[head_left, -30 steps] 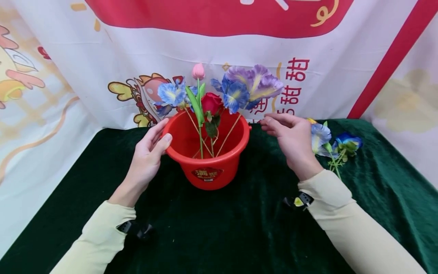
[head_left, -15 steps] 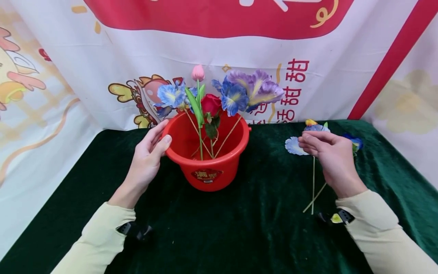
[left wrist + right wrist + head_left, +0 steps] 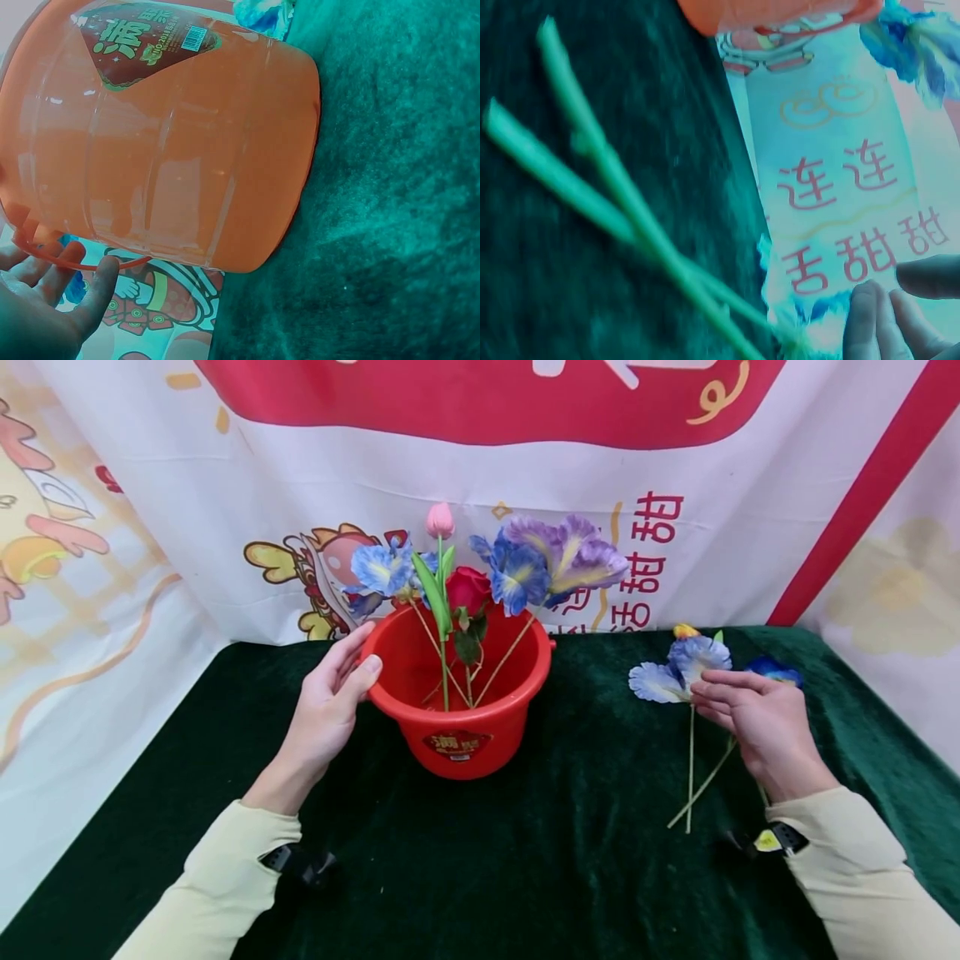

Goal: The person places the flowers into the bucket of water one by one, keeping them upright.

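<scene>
The red bucket [image 3: 461,747] stands upright with several artificial flowers in it: a pink tulip [image 3: 440,520], a red rose [image 3: 468,591], blue irises [image 3: 519,578] and a purple one [image 3: 581,556]. My left hand [image 3: 318,714] holds its left side, thumb at the rim; in the left wrist view the hand [image 3: 45,315] has the thin handle [image 3: 75,265] between thumb and fingers. My right hand [image 3: 772,731] hovers at the pale blue flower [image 3: 660,682] on the right, fingers loosely bent. In the right wrist view, thumb and fingers of that hand [image 3: 889,322] stand apart, holding nothing visible.
Two crossed stems [image 3: 690,777] lie on the dark green cloth [image 3: 562,860]. A dark blue flower [image 3: 776,671] and a yellow bloom [image 3: 685,631] lie beside the pale one. Behind the table hangs a printed white and red backdrop [image 3: 450,468].
My right hand has moved from beside the bucket rightward and toward me, to the loose flowers. The left hand keeps its place at the bucket. The view has shifted slightly.
</scene>
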A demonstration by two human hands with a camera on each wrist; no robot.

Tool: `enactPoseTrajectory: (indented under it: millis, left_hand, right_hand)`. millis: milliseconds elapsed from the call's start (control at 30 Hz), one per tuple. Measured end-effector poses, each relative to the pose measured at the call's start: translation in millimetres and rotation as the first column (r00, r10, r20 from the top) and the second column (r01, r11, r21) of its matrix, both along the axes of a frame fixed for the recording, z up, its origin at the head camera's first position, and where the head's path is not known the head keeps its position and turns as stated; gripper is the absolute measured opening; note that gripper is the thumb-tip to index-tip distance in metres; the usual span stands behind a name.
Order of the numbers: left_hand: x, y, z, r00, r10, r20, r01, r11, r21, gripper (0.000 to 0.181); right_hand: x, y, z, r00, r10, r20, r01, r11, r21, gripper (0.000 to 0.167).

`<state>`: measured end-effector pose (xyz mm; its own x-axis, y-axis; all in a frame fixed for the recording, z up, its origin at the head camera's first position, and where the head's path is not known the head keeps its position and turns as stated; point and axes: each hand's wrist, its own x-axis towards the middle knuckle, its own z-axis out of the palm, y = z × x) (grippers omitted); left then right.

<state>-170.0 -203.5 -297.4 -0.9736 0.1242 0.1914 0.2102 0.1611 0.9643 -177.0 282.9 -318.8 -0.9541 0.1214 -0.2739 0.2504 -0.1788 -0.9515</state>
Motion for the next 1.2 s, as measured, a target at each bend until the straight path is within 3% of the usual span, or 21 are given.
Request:
enactPoseTrajectory:
  millis: [133, 367, 667, 867, 1200]
  left_hand:
    - [-0.7, 0.3, 0.2, 1.000, -0.002, -0.005, 0.002, 1.000, -0.003, 0.061]
    - [1.5, -3.1, 1.7, 1.000, 0.007, 0.000, -0.007, 1.000, -0.023, 0.063]
    - [2.7, -5.5, 0.9, 1.000, 0.013, 0.008, -0.013, 1.000, -0.027, 0.062]
    - [1.9, -3.7, 0.1, 1.000, 0.001, 0.004, -0.001, 1.000, -0.013, 0.062]
    - [-1.0, -1.5, -0.6, 1.000, -0.009, -0.006, 0.009, 1.000, 0.003, 0.063]
  right_hand:
    - [-1.3, 10, -3.2, 0.999, 0.026, 0.040, -0.030, 0.995, 0.100, 0.014]
    - [-5.1, 13, -7.5, 0.996, 0.048, 0.077, -0.062, 0.979, 0.192, 0.013]
    - [-8.8, 8, -14.0, 0.990, 0.091, 0.106, -0.125, 0.914, 0.387, 0.052]
    - [-9.2, 9, -16.1, 0.985, 0.098, 0.142, -0.151, 0.884, 0.442, 0.062]
    - [-9.8, 14, -12.7, 0.958, 0.164, 0.236, -0.254, 0.867, 0.429, 0.068]
